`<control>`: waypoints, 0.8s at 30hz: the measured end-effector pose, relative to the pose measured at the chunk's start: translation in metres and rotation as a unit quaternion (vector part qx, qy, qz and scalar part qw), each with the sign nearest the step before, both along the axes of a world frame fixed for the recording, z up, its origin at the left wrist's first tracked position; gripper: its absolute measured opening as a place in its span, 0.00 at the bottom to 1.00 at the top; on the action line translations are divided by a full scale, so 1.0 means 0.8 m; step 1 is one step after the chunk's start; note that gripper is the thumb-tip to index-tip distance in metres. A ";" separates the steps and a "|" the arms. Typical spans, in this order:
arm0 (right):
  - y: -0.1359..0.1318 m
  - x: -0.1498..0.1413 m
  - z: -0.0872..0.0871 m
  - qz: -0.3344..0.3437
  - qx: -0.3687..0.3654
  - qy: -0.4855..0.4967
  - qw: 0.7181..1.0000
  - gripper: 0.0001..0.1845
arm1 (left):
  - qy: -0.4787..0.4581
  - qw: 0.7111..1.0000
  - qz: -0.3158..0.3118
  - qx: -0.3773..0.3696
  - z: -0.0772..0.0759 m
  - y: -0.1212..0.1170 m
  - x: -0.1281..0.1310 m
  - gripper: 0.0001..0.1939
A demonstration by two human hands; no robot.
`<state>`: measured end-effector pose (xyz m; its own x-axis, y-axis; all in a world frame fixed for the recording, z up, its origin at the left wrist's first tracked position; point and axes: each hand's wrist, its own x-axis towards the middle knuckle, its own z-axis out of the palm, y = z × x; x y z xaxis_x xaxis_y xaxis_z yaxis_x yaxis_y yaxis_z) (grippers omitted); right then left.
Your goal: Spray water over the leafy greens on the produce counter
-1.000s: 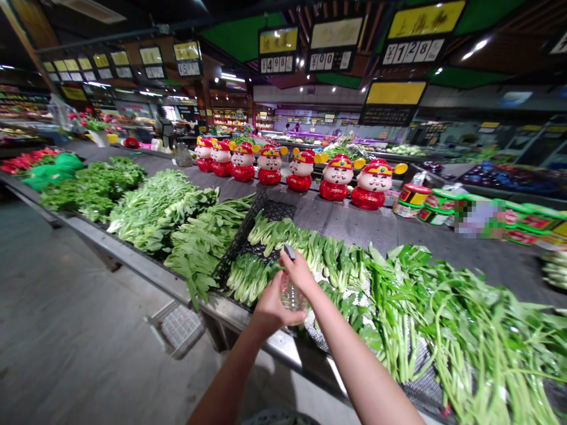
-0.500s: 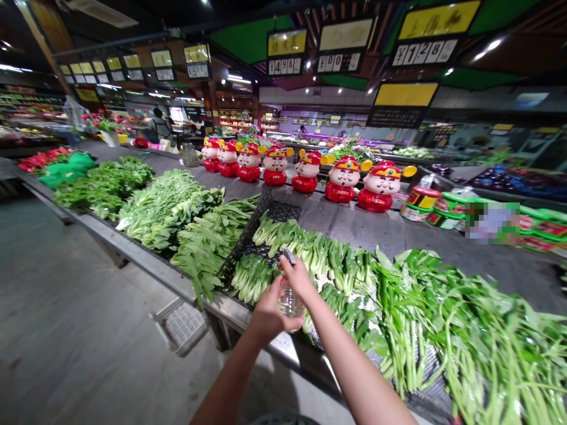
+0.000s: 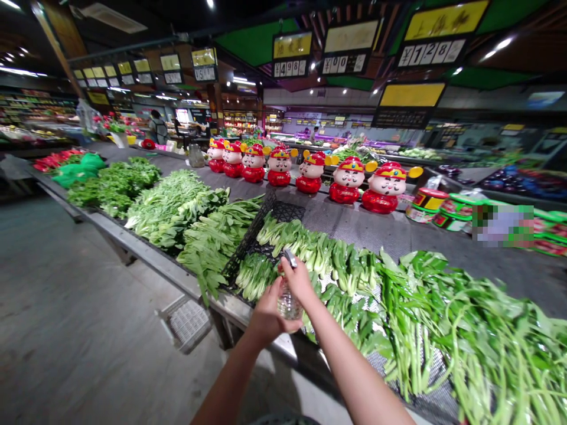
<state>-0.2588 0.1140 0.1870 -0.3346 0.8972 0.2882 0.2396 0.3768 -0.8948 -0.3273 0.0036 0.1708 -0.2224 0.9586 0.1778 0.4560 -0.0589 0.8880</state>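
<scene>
A clear spray bottle point(image 3: 289, 302) with a grey spray head stands roughly upright between my hands, over the front edge of the vegetable stand. My left hand point(image 3: 268, 313) is wrapped around the body of the bottle. Up at the spray head, my right hand point(image 3: 297, 280) is closed with its fingers around the trigger part, which they partly hide. Just beyond the hands lie rows of small bok choy point(image 3: 319, 248) and a smaller bunch of bok choy point(image 3: 254, 274) by a black plastic crate point(image 3: 248, 243). Long-stemmed leafy greens point(image 3: 425, 319) spread to the right.
More leafy greens point(image 3: 155, 200) line the stand to the left. Several red figurines point(image 3: 348, 182) stand in a row behind, beside stacked tubs point(image 3: 426, 205). Price signs point(image 3: 432, 53) hang overhead. A light grey crate point(image 3: 188, 321) sits low beneath the metal edge.
The view has shifted slightly, so the stand appears a little further right. Both hands keep their hold on the spray bottle, nearly in the same place.
</scene>
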 end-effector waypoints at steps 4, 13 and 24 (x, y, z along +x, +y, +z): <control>-0.005 0.005 -0.008 0.006 0.012 -0.002 1.000 0.19 | -0.002 1.000 -0.002 0.008 -0.002 -0.009 0.006 0.51; -0.011 0.009 -0.019 0.024 -0.001 -0.019 1.000 0.18 | 0.002 1.000 0.008 0.005 0.002 -0.018 0.017 0.49; -0.024 0.019 -0.016 0.039 0.011 -0.026 0.999 0.17 | 0.021 1.000 -0.002 0.013 -0.014 -0.018 0.024 0.46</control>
<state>-0.2435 0.0947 0.1743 -0.4191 0.8614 0.2869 0.2548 0.4149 -0.8734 -0.3083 -0.0112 0.1594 -0.2102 0.9545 0.2115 0.4921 -0.0837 0.8665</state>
